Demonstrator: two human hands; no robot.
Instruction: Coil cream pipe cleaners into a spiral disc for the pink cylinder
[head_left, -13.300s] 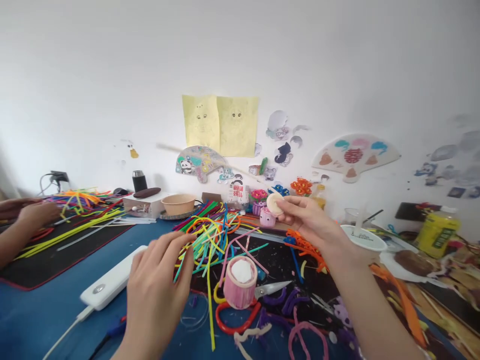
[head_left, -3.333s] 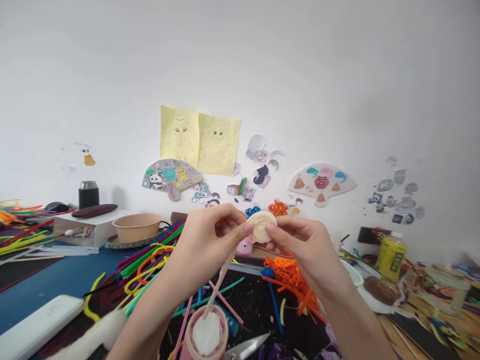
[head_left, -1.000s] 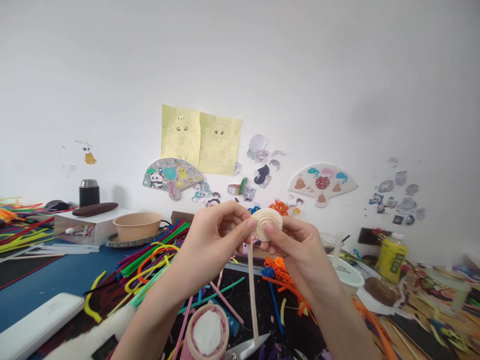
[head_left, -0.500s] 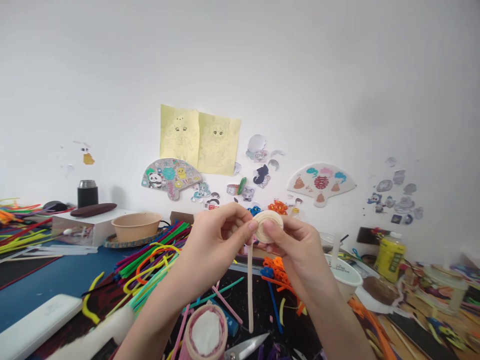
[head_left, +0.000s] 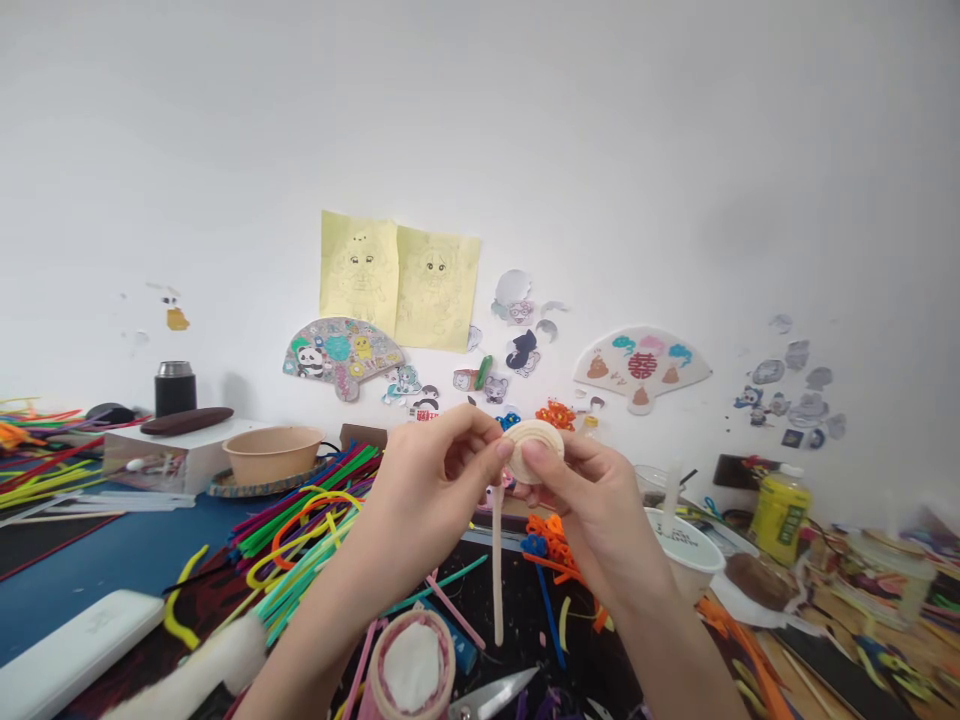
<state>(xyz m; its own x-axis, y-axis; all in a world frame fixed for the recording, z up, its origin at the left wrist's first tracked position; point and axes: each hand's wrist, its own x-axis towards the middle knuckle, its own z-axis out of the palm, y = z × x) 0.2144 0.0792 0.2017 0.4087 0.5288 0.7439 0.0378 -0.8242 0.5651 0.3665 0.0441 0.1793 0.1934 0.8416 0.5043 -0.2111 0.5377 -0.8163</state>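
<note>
A flat cream coil (head_left: 544, 440), wound from a pipe cleaner, is held up in front of me with its face towards me. My right hand (head_left: 592, 490) grips it, thumb pressed on its face and fingers behind. At the coil's left edge, my left hand (head_left: 439, 490) pinches the pipe cleaner between thumb and finger. Its loose tail (head_left: 497, 570) hangs straight down below the fingertips. Under the hands stand a pink-and-cream round container (head_left: 411, 665) with white material in its middle and, beside it, the blades of scissors (head_left: 499, 692).
Bundled coloured pipe cleaners (head_left: 300, 530) lie left of my arms, near a tan bowl (head_left: 274, 453) and a white case (head_left: 82, 650). Orange pipe-cleaner pieces (head_left: 553, 545), a white cup (head_left: 694, 550) and a yellow bottle (head_left: 780, 515) are on the right. A wall stands behind.
The hanging tail is slightly shorter and its lower end sits higher. The coil has shifted a little to the left; both hands keep their hold.
</note>
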